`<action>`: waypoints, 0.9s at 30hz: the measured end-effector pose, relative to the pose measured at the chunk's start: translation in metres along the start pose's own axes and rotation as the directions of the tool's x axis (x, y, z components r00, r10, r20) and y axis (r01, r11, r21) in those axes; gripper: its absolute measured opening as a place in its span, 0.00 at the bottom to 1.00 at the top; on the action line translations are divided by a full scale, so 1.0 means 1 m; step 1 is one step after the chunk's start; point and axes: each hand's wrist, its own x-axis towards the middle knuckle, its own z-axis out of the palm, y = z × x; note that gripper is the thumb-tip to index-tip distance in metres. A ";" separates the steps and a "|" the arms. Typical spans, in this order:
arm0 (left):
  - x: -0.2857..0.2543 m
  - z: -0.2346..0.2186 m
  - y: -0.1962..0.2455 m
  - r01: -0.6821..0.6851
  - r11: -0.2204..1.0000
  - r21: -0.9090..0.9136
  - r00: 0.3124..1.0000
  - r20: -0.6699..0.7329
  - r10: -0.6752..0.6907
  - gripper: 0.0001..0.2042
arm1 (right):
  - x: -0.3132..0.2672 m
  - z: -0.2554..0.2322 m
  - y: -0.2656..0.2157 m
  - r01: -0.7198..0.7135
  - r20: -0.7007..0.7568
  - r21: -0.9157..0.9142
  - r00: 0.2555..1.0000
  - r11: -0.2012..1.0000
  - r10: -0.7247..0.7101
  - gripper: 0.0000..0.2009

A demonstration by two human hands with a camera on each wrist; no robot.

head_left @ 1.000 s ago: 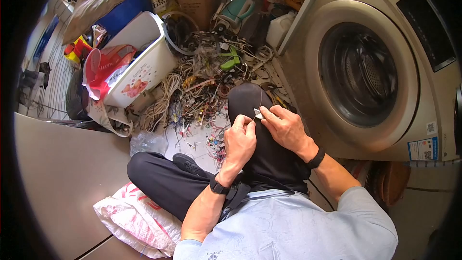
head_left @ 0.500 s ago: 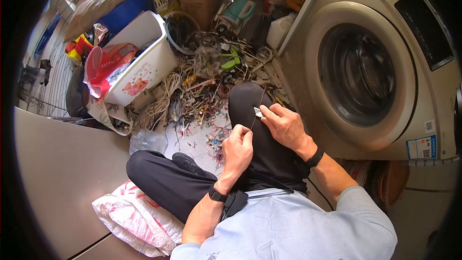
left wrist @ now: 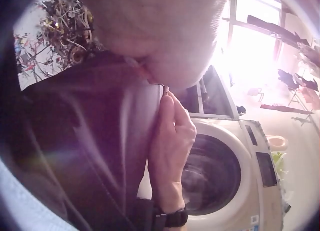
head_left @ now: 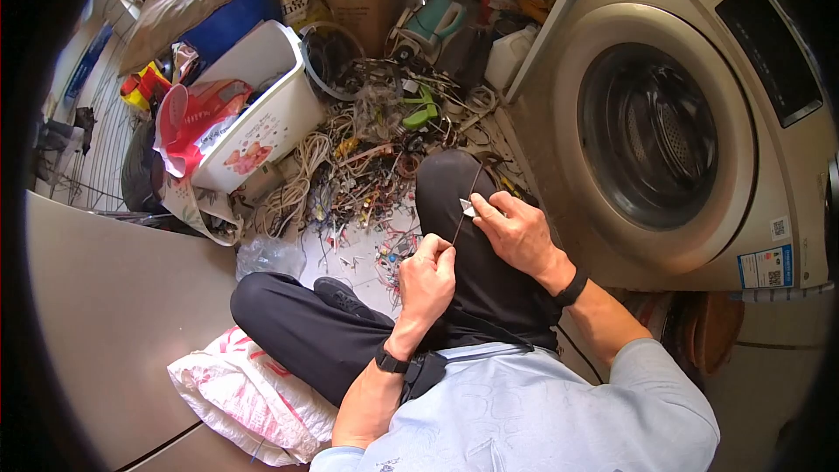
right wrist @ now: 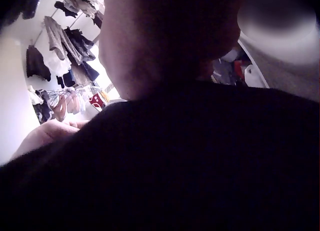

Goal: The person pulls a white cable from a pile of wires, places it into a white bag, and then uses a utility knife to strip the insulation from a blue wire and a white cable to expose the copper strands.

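A thin brown wire [head_left: 475,180] runs across the raised knee [head_left: 446,182] in dark trousers. My left hand [head_left: 427,281] pinches its near end between thumb and curled forefinger, just off the thigh. Higher on the same knee, my right hand [head_left: 523,234] grips a small pale, flat piece with a pointed corner [head_left: 468,207], like a blade, and the wire passes under or against it. In the left wrist view the right hand [left wrist: 172,141] shows beyond the thigh, fingertips together. The right wrist view is mostly dark, with part of the left hand [right wrist: 47,136] at the side.
A heap of cables and wire scraps [head_left: 358,175] lies on the floor ahead. Beside it stands a white bin [head_left: 262,135] with a red bag [head_left: 205,109]. A washing machine [head_left: 568,245] stands close on the right. A white and pink sack [head_left: 249,398] lies by the folded leg.
My left hand has drawn back toward the body and slightly left, pulling the wire out straighter. The right hand with the pale piece has stayed nearly in place on the knee.
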 end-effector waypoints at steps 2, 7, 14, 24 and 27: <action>0.002 0.000 0.001 0.057 0.998 0.015 0.998 0.040 -0.058 0.05 | 0.001 -0.002 0.001 -0.004 0.006 0.004 1.000 1.000 0.004 0.20; 0.013 0.019 -0.009 -0.002 0.998 -0.065 1.000 -0.019 0.001 0.06 | 0.001 -0.002 0.001 0.003 0.010 0.032 1.000 0.999 -0.003 0.20; 0.032 0.027 0.009 -0.012 0.999 0.041 0.996 -0.084 0.015 0.09 | 0.001 -0.001 0.004 0.050 0.015 0.037 0.999 0.998 -0.050 0.20; 0.029 0.030 0.002 -0.040 0.999 0.033 0.994 -0.103 0.043 0.07 | -0.001 0.003 0.003 0.044 0.005 0.007 0.999 0.999 -0.044 0.21; 0.028 0.029 -0.001 -0.044 0.999 -0.012 0.992 -0.115 0.042 0.07 | -0.001 0.002 0.004 0.056 -0.002 0.007 0.998 0.998 -0.056 0.20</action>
